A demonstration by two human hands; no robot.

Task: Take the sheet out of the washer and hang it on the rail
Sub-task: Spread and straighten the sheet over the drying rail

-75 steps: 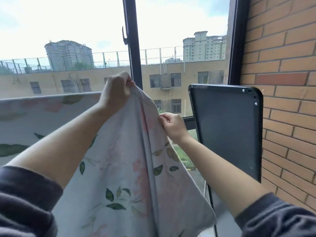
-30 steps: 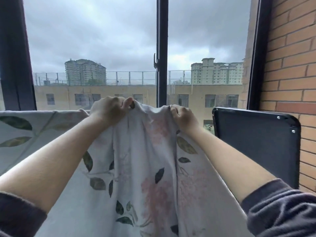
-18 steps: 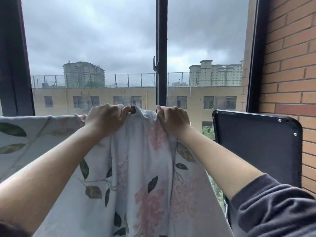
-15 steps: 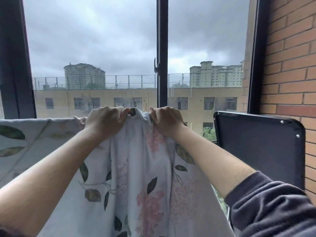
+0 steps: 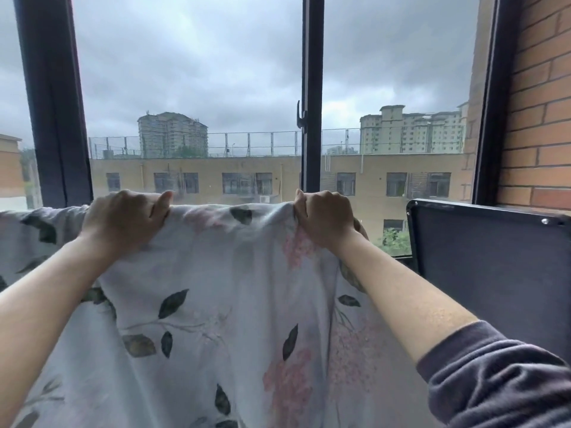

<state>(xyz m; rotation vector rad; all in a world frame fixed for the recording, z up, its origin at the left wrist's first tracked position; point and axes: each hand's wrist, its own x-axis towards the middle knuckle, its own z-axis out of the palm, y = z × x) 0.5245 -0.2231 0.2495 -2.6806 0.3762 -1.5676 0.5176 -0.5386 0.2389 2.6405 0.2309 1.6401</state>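
Observation:
A pale sheet (image 5: 216, 288) printed with dark leaves and pink flowers hangs in front of me, its top edge stretched level across the view. My left hand (image 5: 123, 217) grips that edge on the left. My right hand (image 5: 324, 217) grips it further right, near the sheet's end. The stretch between my hands is pulled flat. The sheet covers the rail it hangs over, so the rail is hidden. No washer is in sight.
A dark flat panel (image 5: 494, 273) stands close on the right, beside a brick wall (image 5: 543, 103). Behind the sheet is a big window with dark frames (image 5: 312, 103) and a handle. Buildings show outside.
My hands were close together on a bunched fold of the sheet. They have moved apart, the right one going right, and the top edge between them is now spread flat.

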